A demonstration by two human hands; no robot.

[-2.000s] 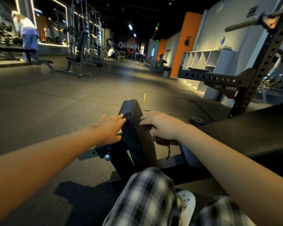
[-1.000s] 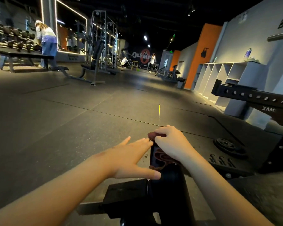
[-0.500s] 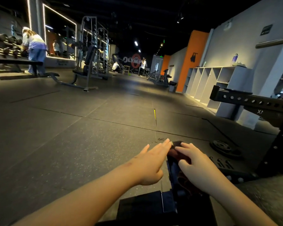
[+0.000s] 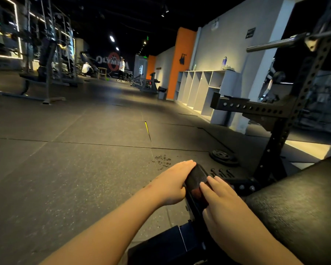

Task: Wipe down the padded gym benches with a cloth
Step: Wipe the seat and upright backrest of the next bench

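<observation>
A narrow black upright pad (image 4: pixel 196 175) stands edge-on in front of me, low in the head view. My left hand (image 4: pixel 171 183) lies flat against its left side, fingers reaching the top corner. My right hand (image 4: pixel 223 205) presses a dark red cloth (image 4: pixel 195 192) onto the pad's right face with fairly straight fingers. Only a small patch of cloth shows beyond the fingertips. A wide black padded bench (image 4: pixel 298 207) fills the lower right, next to my right forearm.
A black perforated rack upright (image 4: pixel 275 150) and its arm (image 4: pixel 252 109) stand close on the right, with a barbell (image 4: pixel 275 43) above. A weight plate (image 4: pixel 224 156) lies on the rubber floor. Grey cubby shelves (image 4: pixel 203 88) line the right wall. Two people (image 4: pixel 120 68) are far off.
My right hand has slid the cloth down from the pad's top corner onto its right face. The left hand stays against the left side. The view swung right, showing the wide bench.
</observation>
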